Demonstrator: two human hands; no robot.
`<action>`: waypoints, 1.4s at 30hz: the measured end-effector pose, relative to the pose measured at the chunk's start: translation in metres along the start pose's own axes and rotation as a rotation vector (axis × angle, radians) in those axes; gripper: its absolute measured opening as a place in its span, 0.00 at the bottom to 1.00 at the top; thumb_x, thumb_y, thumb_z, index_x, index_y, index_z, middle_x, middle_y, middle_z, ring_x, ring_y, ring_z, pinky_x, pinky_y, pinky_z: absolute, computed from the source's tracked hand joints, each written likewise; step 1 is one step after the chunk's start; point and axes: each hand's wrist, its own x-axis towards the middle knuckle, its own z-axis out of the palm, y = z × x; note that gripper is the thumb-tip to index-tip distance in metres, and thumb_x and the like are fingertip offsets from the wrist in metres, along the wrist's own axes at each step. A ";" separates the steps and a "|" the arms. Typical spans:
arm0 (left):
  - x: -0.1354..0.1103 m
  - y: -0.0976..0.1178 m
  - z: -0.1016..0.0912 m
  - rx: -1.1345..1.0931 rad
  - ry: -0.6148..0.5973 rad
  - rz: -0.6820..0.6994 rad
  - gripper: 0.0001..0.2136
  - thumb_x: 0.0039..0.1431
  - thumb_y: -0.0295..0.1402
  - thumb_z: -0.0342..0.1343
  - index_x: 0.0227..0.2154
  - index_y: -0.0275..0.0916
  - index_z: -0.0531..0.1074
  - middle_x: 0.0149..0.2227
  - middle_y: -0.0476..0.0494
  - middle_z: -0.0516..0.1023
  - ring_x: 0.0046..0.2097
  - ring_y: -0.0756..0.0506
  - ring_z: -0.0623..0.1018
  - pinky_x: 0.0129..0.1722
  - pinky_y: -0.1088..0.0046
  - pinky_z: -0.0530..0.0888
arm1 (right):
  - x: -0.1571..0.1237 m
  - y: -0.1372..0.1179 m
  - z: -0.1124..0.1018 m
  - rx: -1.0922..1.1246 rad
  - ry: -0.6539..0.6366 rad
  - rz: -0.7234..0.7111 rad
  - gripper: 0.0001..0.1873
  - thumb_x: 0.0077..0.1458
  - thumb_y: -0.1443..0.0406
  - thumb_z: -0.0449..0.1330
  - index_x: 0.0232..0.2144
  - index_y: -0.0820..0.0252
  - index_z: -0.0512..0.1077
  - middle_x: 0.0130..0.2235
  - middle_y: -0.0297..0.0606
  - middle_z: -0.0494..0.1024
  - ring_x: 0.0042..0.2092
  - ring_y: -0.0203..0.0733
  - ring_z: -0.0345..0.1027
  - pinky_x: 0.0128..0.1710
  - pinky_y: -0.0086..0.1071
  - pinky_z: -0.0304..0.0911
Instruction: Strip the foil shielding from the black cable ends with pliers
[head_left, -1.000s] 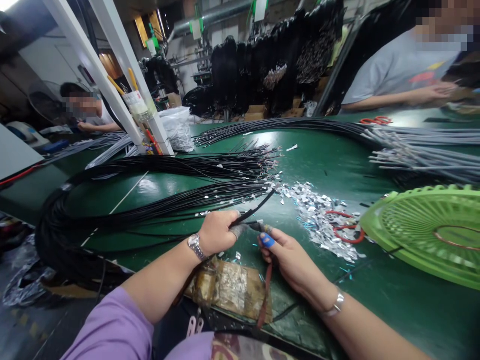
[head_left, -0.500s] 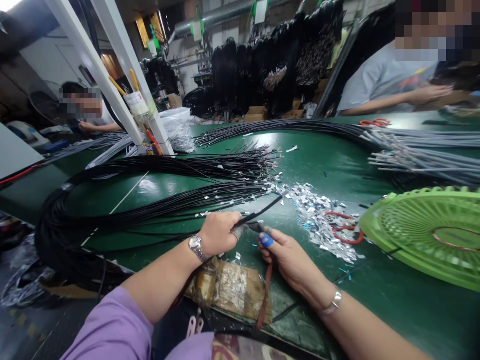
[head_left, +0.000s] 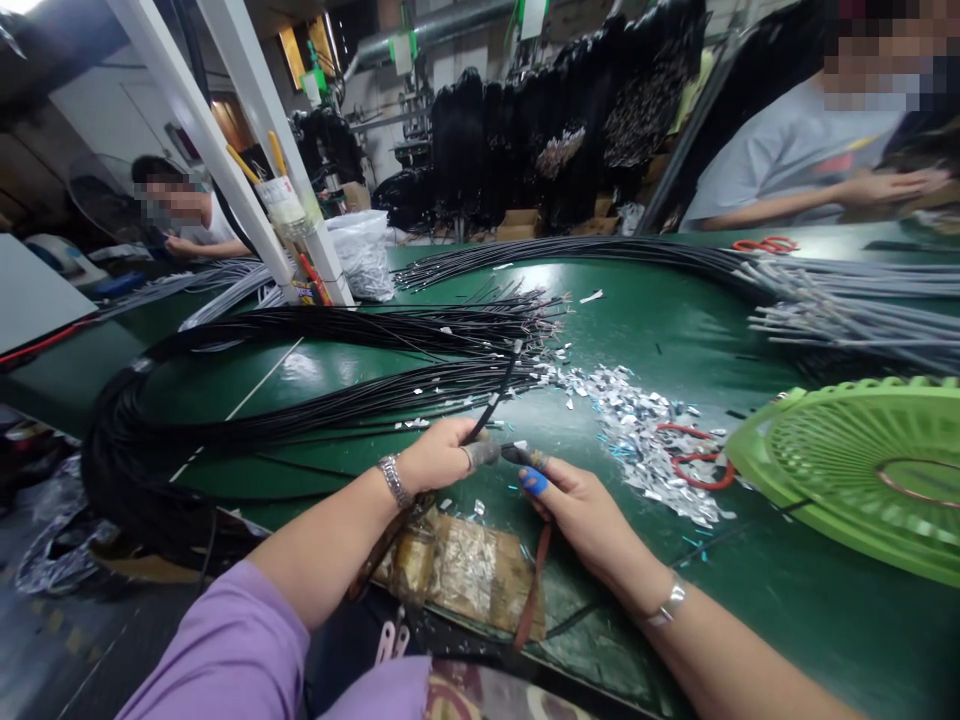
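Note:
My left hand (head_left: 442, 460) is closed around a black cable (head_left: 493, 405), whose free length rises from the fist toward the back. A grey covering wraps a fingertip of this hand. Close by on the right, my right hand (head_left: 574, 495) pinches a small dark pointed tool (head_left: 514, 455), its tip toward my left hand; its exact kind is unclear. Blue tape wraps my right thumb, and a reddish-brown strip (head_left: 534, 590) hangs below that hand. Behind my hands lie bundles of black cables (head_left: 360, 400) with their ends to the right.
Silvery foil scraps (head_left: 645, 430) cover the green table (head_left: 810, 540), with red-handled scissors (head_left: 701, 470) among them. A green fan (head_left: 855, 470) stands at right. A taped cardboard piece (head_left: 469, 570) lies at the front edge. Grey cables (head_left: 817, 310) lie farther back; two people sit across.
The cable in my left hand has swung from pointing right to pointing more upright. My left fingers have shifted, with a covered fingertip now extended toward the tool. My right hand stays nearly still.

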 end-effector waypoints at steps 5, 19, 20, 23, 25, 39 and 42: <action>0.000 0.008 -0.003 -0.181 -0.078 -0.230 0.20 0.48 0.50 0.59 0.23 0.35 0.66 0.12 0.59 0.56 0.14 0.58 0.52 0.13 0.81 0.49 | 0.001 0.000 -0.004 -0.179 0.012 -0.125 0.17 0.49 0.50 0.57 0.27 0.55 0.77 0.19 0.31 0.65 0.23 0.38 0.55 0.23 0.31 0.54; 0.005 -0.002 -0.009 -0.370 -0.215 -0.325 0.20 0.47 0.48 0.62 0.22 0.35 0.65 0.09 0.59 0.55 0.11 0.58 0.52 0.10 0.83 0.49 | 0.006 0.007 -0.014 -0.469 -0.002 -0.352 0.15 0.55 0.58 0.52 0.32 0.54 0.78 0.28 0.38 0.77 0.29 0.45 0.68 0.31 0.36 0.64; 0.006 -0.003 -0.009 -0.366 -0.215 -0.326 0.19 0.48 0.47 0.62 0.21 0.35 0.65 0.09 0.59 0.55 0.11 0.58 0.52 0.10 0.83 0.48 | 0.006 0.008 -0.017 -0.512 0.003 -0.365 0.15 0.55 0.59 0.52 0.31 0.54 0.78 0.27 0.38 0.77 0.29 0.45 0.68 0.31 0.36 0.64; 0.007 -0.004 -0.009 -0.366 -0.214 -0.331 0.18 0.49 0.45 0.61 0.21 0.35 0.65 0.09 0.59 0.55 0.11 0.58 0.52 0.10 0.83 0.48 | 0.009 0.012 -0.024 -0.649 0.001 -0.352 0.12 0.52 0.63 0.53 0.32 0.54 0.77 0.29 0.39 0.78 0.31 0.46 0.69 0.32 0.37 0.64; 0.007 -0.005 -0.009 -0.368 -0.204 -0.322 0.17 0.49 0.44 0.61 0.21 0.35 0.66 0.09 0.59 0.55 0.11 0.58 0.52 0.10 0.83 0.48 | 0.010 0.013 -0.028 -0.701 0.015 -0.320 0.11 0.49 0.65 0.56 0.33 0.56 0.77 0.30 0.40 0.78 0.32 0.48 0.70 0.34 0.38 0.65; 0.006 0.000 -0.001 -0.190 -0.266 -0.320 0.16 0.53 0.42 0.58 0.21 0.38 0.61 0.10 0.59 0.54 0.12 0.58 0.51 0.12 0.81 0.46 | 0.003 0.008 -0.023 -0.672 0.071 -0.615 0.20 0.45 0.74 0.50 0.38 0.55 0.74 0.33 0.39 0.77 0.36 0.45 0.70 0.37 0.35 0.66; 0.005 -0.001 0.002 -0.113 -0.243 -0.320 0.15 0.52 0.42 0.58 0.23 0.37 0.62 0.12 0.60 0.54 0.13 0.58 0.51 0.13 0.81 0.47 | 0.004 0.009 -0.024 -0.660 0.001 -0.588 0.23 0.40 0.76 0.49 0.37 0.56 0.73 0.33 0.38 0.76 0.36 0.44 0.69 0.35 0.34 0.65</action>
